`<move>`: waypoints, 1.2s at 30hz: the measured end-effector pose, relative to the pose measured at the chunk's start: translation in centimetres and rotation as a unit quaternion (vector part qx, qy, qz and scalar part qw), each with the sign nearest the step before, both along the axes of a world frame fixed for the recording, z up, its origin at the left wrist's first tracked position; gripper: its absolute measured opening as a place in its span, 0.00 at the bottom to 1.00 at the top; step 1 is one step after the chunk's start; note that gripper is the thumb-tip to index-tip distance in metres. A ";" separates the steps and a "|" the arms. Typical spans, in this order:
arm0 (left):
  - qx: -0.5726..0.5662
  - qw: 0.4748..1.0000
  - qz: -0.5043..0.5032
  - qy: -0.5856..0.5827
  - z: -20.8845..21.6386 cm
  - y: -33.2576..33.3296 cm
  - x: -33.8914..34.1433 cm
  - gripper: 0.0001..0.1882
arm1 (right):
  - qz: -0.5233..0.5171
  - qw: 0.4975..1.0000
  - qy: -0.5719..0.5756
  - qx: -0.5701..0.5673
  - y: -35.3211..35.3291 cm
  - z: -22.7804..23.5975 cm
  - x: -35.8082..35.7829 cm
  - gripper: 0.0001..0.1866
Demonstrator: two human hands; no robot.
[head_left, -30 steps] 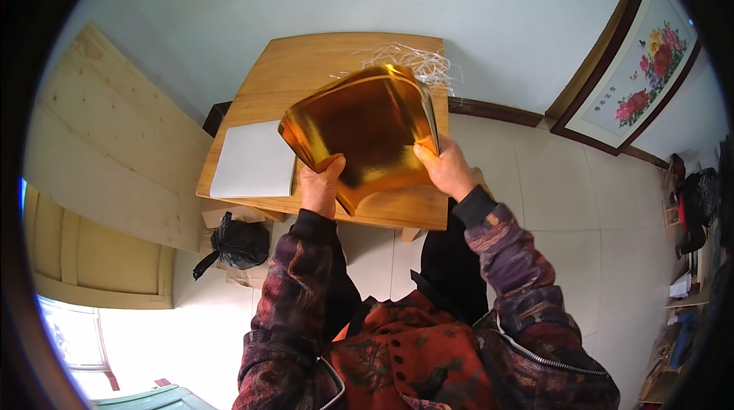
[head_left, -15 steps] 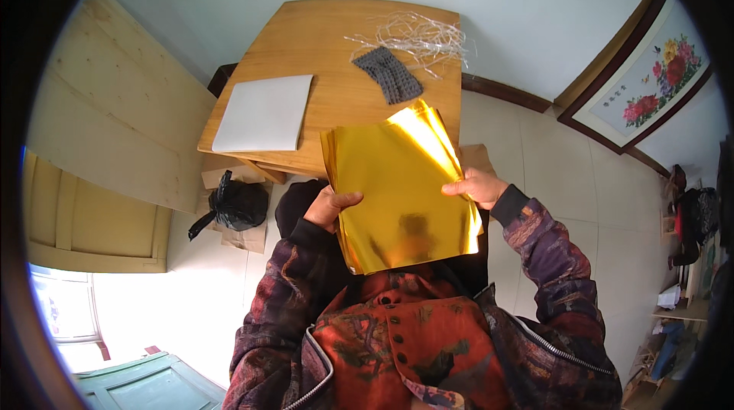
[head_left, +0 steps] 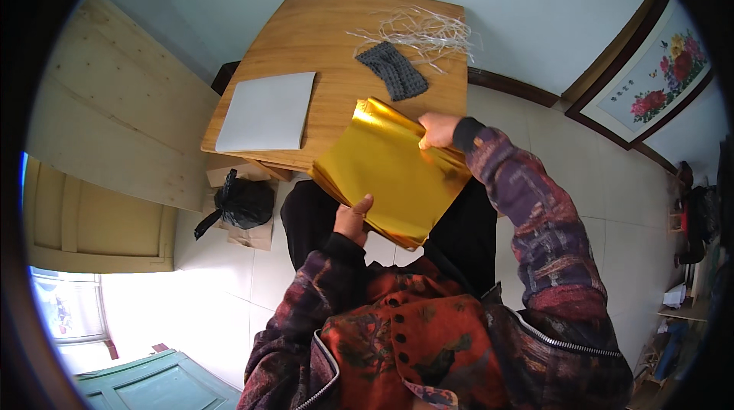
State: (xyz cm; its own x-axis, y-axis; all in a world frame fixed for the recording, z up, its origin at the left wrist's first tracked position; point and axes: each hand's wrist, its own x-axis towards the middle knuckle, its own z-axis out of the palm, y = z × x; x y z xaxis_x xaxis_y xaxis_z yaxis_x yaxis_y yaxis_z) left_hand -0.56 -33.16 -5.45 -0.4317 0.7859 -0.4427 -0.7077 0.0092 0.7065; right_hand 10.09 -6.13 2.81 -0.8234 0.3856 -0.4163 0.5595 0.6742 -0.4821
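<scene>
A stack of shiny gold foil sheets (head_left: pixel 394 173) is held tilted between both hands, over my lap and the near table edge. My left hand (head_left: pixel 354 220) grips its lower left edge, thumb on top and fingers hidden underneath. At the upper right edge, my right hand (head_left: pixel 441 131) is closed on the stack. Beyond it on the wooden table (head_left: pixel 329 43) lie a dark grey knitted band (head_left: pixel 392 71) and a tangle of clear, shiny strands (head_left: pixel 420 34). A flat silver-grey rectangular sheet or pad (head_left: pixel 266 112) rests on the table's left side.
Below the table's left corner, a tied black plastic bag (head_left: pixel 246 202) sits on brown cardboard (head_left: pixel 251 237). A large wooden board (head_left: pixel 122 104) leans at the left. A framed flower picture (head_left: pixel 650 89) stands against the right wall, and cluttered shelves (head_left: pixel 688 310) are farther right.
The gold stack has turned, its top edge swinging left. My right hand has moved up and left along it; my left hand has shifted right and slightly down.
</scene>
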 end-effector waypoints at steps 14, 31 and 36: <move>-0.047 0.995 -0.012 -0.085 1.6 0.5 2.4 0.14 | -0.312 0.847 0.402 -0.152 -7.2 -0.1 11.8 0.07; -0.024 0.998 -0.036 -0.041 2.6 -2.7 3.9 0.22 | -0.421 0.546 0.364 -0.626 -16.0 -7.1 10.0 0.16; 0.094 0.991 0.042 -0.086 2.7 -4.6 -1.1 0.34 | -0.436 0.581 0.368 -0.581 -15.8 -6.6 10.9 0.14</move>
